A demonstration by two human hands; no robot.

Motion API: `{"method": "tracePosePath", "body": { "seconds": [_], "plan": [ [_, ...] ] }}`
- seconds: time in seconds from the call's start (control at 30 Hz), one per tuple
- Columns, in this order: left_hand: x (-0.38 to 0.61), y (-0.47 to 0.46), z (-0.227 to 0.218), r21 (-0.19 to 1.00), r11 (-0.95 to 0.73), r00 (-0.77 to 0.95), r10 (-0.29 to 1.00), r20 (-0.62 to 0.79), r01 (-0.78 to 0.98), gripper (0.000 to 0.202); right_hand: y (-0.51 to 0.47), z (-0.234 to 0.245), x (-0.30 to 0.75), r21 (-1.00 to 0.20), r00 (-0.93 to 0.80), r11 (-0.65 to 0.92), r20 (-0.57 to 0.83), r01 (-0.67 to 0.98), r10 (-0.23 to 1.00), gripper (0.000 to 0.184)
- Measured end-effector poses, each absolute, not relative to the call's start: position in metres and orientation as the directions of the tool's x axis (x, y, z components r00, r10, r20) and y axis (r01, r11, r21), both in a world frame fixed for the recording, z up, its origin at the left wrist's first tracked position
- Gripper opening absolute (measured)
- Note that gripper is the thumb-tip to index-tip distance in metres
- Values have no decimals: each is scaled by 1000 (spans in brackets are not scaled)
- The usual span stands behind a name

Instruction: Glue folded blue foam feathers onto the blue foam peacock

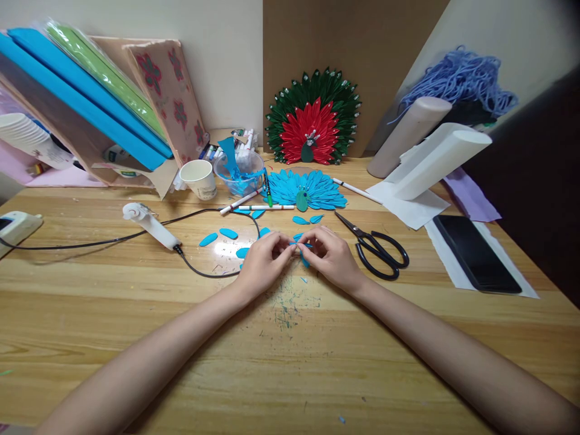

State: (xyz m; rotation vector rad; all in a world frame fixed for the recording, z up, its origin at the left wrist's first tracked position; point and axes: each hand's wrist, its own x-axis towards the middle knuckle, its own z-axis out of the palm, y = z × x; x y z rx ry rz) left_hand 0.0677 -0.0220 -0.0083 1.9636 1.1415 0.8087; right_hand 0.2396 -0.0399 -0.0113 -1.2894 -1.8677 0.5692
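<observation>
Blue paper strip (299, 244) lies between left hand (263, 261) and right hand (333, 257), both hands' fingers pinching it.

A light wooden table (290, 362) with streaked grain fills the view, with a bright patch of glare near its middle. Behind its far edge stands a cream wall (226, 60), with a brown board (362, 42) leaning against it.

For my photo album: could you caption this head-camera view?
Left hand and right hand pinch a small blue piece over a wooden table, loose blue petals and black scissors nearby.
</observation>
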Motion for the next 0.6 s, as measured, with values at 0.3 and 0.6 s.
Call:
{"method": "tracePosePath", "body": {
  "seconds": [0.3,0.6],
  "plan": [
    [68,-23,-6,801,-393,405,890,209,452,15,-39,-9,239,-707,-197,399,354,583,914,4],
    [69,-25,-7,794,-375,374,905,202,478,12,-40,-10,238,-669,-280,450,354,592,893,3]
  ]
}}
